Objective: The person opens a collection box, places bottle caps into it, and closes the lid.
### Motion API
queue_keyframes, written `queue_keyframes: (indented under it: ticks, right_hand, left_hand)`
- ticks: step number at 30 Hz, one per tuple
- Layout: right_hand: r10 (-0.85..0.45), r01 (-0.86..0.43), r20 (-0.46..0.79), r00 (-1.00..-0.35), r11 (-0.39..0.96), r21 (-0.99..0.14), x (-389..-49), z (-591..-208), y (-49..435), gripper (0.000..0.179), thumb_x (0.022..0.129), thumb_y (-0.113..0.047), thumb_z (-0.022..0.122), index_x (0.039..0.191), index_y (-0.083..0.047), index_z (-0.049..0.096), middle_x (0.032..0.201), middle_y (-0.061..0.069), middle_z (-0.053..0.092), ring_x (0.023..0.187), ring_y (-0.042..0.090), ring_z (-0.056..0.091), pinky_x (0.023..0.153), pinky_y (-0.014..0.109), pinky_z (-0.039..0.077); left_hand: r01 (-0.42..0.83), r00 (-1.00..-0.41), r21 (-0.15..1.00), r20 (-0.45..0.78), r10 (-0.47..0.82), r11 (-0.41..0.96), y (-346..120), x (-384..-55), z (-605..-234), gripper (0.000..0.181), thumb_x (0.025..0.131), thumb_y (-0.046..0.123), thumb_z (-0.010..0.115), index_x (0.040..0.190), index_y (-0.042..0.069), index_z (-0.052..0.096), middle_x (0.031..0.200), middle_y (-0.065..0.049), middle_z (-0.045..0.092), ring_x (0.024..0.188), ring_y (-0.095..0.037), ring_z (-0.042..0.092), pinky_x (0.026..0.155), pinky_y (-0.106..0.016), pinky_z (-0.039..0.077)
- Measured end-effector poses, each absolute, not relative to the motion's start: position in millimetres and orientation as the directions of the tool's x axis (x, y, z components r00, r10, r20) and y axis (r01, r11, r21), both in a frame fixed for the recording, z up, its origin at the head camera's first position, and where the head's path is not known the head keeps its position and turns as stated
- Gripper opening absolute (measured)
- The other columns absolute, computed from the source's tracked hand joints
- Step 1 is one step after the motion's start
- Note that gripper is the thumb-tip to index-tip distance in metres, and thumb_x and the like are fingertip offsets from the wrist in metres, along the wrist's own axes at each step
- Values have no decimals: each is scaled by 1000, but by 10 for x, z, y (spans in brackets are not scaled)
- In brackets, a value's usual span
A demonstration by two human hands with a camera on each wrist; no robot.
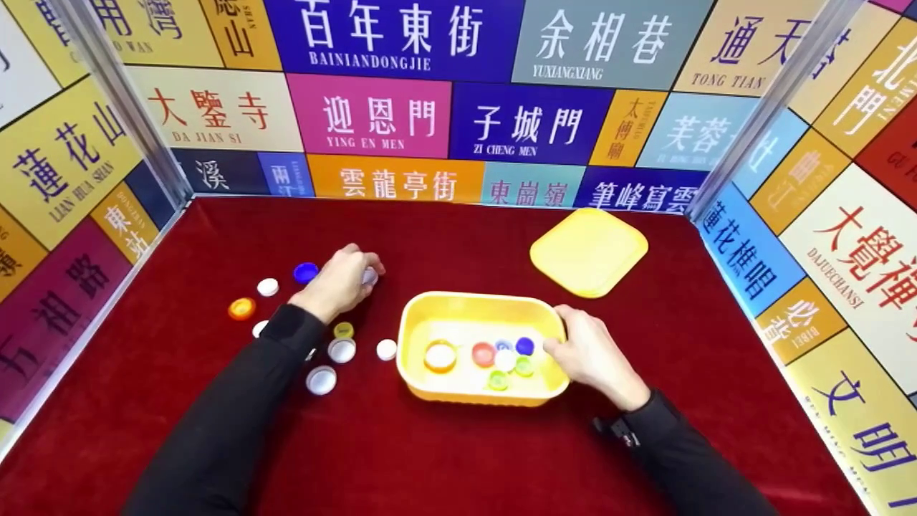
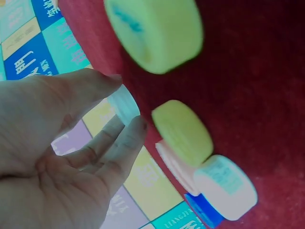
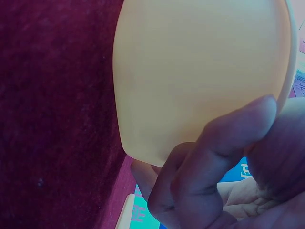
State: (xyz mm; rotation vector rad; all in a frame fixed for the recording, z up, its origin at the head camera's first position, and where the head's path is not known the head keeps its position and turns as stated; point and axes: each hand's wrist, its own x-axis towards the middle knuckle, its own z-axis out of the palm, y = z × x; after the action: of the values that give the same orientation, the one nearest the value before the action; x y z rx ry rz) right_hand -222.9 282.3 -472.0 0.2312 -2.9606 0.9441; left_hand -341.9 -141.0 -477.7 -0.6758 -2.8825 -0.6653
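Observation:
My left hand (image 1: 340, 283) pinches a pale bottle cap (image 2: 125, 106) between thumb and fingers, to the left of the yellow plastic container (image 1: 483, 395). My right hand (image 1: 591, 351) holds that container by its right rim, the thumb over the edge and the fingers against the outer wall (image 3: 200, 81). Inside lie several caps, among them a red one (image 1: 483, 354), a dark blue one (image 1: 525, 346) and a green one (image 1: 498, 380). A blue cap (image 1: 306, 272) sits on the table just left of my left hand.
Loose caps lie left of the container: an orange one (image 1: 242, 309), a yellow one (image 1: 344, 330) and several white ones, one white cap (image 1: 386, 350) close to its wall. A yellow lid (image 1: 589, 252) lies at the back right. Printed panels (image 1: 369, 118) enclose the red tabletop (image 1: 458, 466).

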Motion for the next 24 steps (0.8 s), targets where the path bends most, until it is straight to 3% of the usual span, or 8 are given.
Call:
queue_keyframes:
  ticks: [8,14,24]
  right_hand:
    - [-131,-139,55,-990,805,-576,-2224,-4725,2825,40,102,-8,75,140,2,72,118,19,81,102,30,76,88,42,63]
    - [-127,-137,59,-990,805,-577,-2219,-4717,2818,41,102,-8,74,141,3,72,120,20,81,103,31,77,88,42,64]
    - [-125,-139,64,-990,802,-580,-2212,-4703,2807,43,101,-6,76,142,3,73,122,21,82,105,32,77,90,44,64]
  left_hand:
    - [542,-840,420,300,452,728,-1259,-3250,-4596,26,100,-1,80,126,0,83,118,-30,72,107,-44,74,103,-56,68]
    - [589,-808,451,349,474,671,-1068,-3008,-4407,26,103,6,83,129,7,85,121,-23,74,113,-41,77,106,-54,68]
    - [723,-683,435,335,649,537,-727,-2654,-4284,25,104,7,86,129,6,85,125,-19,73,115,-35,76,109,-50,69]
